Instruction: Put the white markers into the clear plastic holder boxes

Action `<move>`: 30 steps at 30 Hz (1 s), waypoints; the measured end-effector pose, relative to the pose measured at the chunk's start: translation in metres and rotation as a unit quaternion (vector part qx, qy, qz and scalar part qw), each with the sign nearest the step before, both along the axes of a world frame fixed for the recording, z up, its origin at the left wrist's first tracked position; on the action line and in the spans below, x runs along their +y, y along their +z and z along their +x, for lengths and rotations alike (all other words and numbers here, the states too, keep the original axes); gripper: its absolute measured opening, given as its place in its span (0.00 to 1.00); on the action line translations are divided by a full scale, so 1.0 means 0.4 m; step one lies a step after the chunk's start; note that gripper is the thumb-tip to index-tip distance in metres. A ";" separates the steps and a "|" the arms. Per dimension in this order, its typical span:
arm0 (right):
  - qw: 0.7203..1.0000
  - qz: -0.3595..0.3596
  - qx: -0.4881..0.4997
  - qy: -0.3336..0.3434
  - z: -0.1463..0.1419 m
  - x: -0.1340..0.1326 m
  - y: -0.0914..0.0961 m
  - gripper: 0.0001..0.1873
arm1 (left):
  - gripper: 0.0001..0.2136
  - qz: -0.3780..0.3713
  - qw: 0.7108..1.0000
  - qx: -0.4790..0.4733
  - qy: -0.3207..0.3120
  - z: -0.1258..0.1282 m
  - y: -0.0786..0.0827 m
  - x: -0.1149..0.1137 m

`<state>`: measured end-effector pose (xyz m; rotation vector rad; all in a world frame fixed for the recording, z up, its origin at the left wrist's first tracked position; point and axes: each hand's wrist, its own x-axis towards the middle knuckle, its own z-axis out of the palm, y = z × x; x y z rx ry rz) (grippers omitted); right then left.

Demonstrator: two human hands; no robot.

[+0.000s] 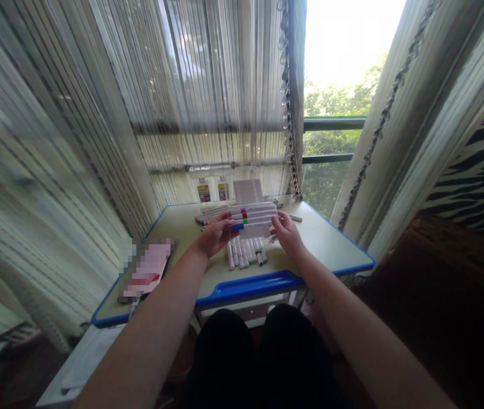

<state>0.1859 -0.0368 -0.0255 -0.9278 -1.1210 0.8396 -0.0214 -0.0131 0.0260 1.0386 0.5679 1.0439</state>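
The pale, smooth table, rimmed in glossy blue plastic, carried everything. At its centre the left hand and right hand seemed to be squaring up a marker bundle of slim white barrels with coloured caps, stacked flat. Left fingers curled round its nine o'clock end. Right fingers lay half-open against the three o'clock end, grip unclear. Loose markers lay at six o'clock. Round barrels roll, so adding one would call for a light pinch.
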 end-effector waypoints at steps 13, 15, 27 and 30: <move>0.998 0.004 -0.062 0.020 0.002 0.009 -0.013 0.30 | 0.16 -0.052 0.996 -0.030 -0.068 -0.002 0.010 -0.020; 0.996 -0.004 -0.084 0.000 0.005 0.012 -0.015 0.27 | 0.18 -0.059 0.997 -0.037 -0.040 -0.001 0.010 -0.013; 0.856 -0.028 -0.512 -0.072 -0.005 -0.017 -0.006 0.11 | 0.18 -0.082 0.982 -0.098 0.142 -0.015 0.012 0.023; 0.853 -0.031 -0.510 -0.104 -0.004 -0.020 -0.002 0.12 | 0.17 -0.083 0.980 -0.083 0.160 -0.014 0.008 0.021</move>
